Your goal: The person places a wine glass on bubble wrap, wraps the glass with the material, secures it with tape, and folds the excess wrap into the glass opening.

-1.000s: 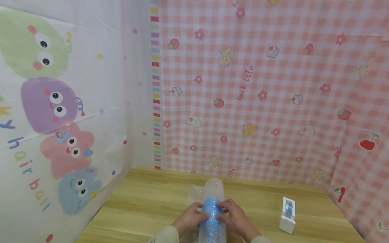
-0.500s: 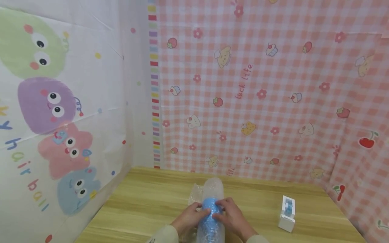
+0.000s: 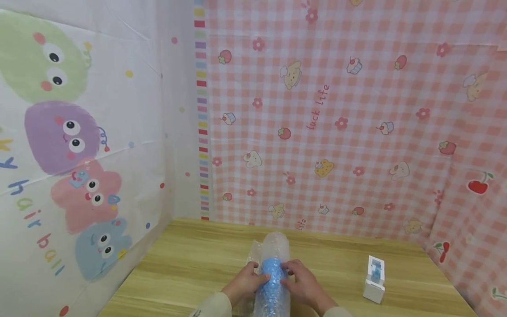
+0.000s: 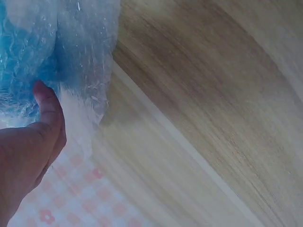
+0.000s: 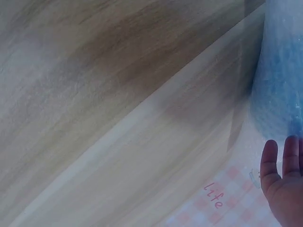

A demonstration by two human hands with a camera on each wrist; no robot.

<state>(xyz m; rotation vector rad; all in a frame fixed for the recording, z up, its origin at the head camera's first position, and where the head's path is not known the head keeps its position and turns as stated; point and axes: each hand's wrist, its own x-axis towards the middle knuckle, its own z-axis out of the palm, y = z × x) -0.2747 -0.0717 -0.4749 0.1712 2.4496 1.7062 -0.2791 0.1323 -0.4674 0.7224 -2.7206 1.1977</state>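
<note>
A blue cylindrical object (image 3: 271, 288) lies lengthwise on the table, rolled up in clear bubble wrap (image 3: 276, 245) that reaches past its far end. From the left side, my left hand (image 3: 242, 284) holds the roll, thumb on top and fingers along its side. Opposite it, my right hand (image 3: 308, 286) holds the right side with thumb and fingers spread along the wrap. In the left wrist view a fingertip presses the wrapped blue surface (image 4: 21, 71). The right wrist view has fingers (image 5: 269, 161) at the roll's end. The roll's near end is cut off by the frame.
A small white box-shaped holder (image 3: 373, 290) with a light blue piece in its top stands on the right of the wood-grain table (image 3: 190, 264). A loose flap of wrap (image 3: 255, 252) sticks out left of the roll. Printed cloths (image 3: 340, 145) hang behind the table.
The roll has shifted slightly left between my hands. My left fingers and thumb have moved a little left along with it, while the right hand keeps nearly the same place.
</note>
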